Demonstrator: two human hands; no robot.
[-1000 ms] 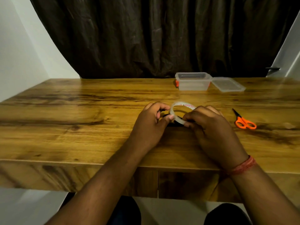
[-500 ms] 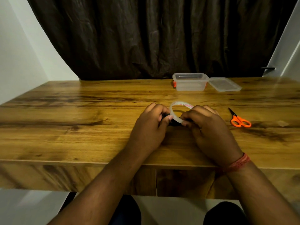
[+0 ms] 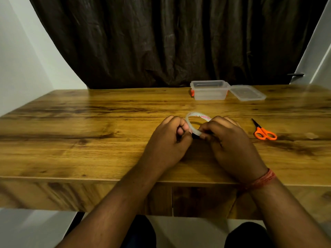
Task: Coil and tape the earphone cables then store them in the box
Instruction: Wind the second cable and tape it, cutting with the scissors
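A thin roll of clear tape (image 3: 190,122) with red print stands on edge between my hands at the middle of the wooden table (image 3: 89,140). My left hand (image 3: 170,140) has curled fingers against the roll's left side. My right hand (image 3: 231,144) pinches the roll's near rim with thumb and fingers. A small dark piece, probably the black earphone cable (image 3: 194,136), shows just under the roll between my fingers; most of it is hidden. The clear plastic box (image 3: 209,90) stands open at the back of the table.
The box's clear lid (image 3: 248,93) lies flat right of the box. Orange-handled scissors (image 3: 263,132) lie on the table to the right of my right hand. A dark curtain hangs behind the table. The table's front edge is near my forearms.
My hands have drawn slightly closer together around the tape roll, and my left fingers have curled tighter. The view has shifted a little. Box, lid and scissors have not moved.
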